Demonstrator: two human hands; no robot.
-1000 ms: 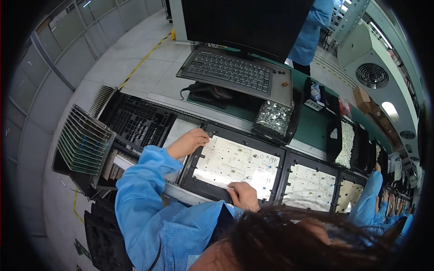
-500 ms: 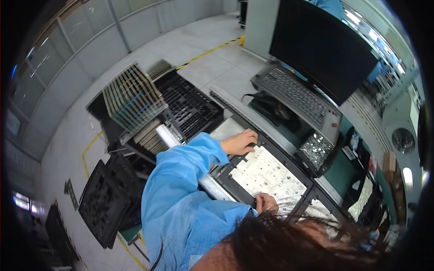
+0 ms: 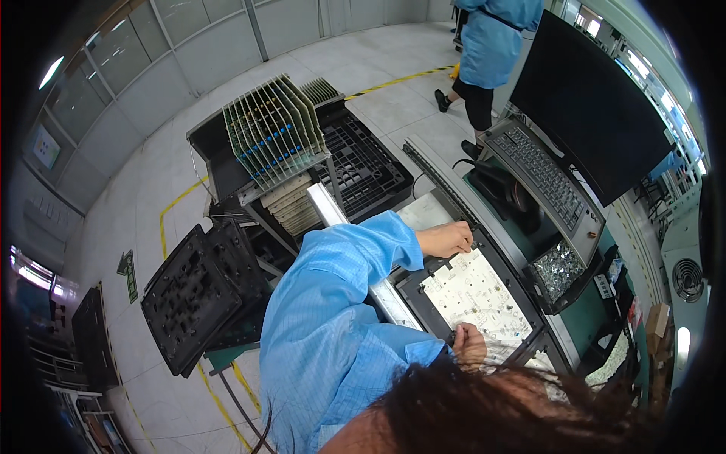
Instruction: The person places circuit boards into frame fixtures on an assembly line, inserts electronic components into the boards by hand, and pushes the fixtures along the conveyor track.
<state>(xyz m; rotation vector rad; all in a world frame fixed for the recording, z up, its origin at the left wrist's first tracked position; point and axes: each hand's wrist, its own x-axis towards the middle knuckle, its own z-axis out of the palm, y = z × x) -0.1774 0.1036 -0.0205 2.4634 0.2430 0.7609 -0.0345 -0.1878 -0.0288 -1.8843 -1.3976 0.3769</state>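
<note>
A cream-coloured circuit board (image 3: 480, 291) with small dark spots and parts lies flat in a black carrier frame (image 3: 414, 290). At the board's far edge, by the frame, my left hand (image 3: 448, 239) has its fingers bent down and drawn together; whatever is under the fingertips is hidden. My right hand (image 3: 470, 344) rests at the board's near left side, fingers curled in on a small spot I cannot make out. Strands of hair cover the right wrist and part of a second board section (image 3: 541, 362) nearer me.
A rack of upright green boards (image 3: 276, 132) stands back left near a black pallet (image 3: 363, 163). Black carrier frames (image 3: 189, 299) lean at left. Beyond the rail are a keyboard (image 3: 541, 170), a monitor (image 3: 590, 106) and a bin of small metal parts (image 3: 558, 271). A person (image 3: 491, 49) walks behind.
The whole view has shifted, so everything sits further right and the person behind shows more fully. Both hands stay at about the same places on the board and frame.
</note>
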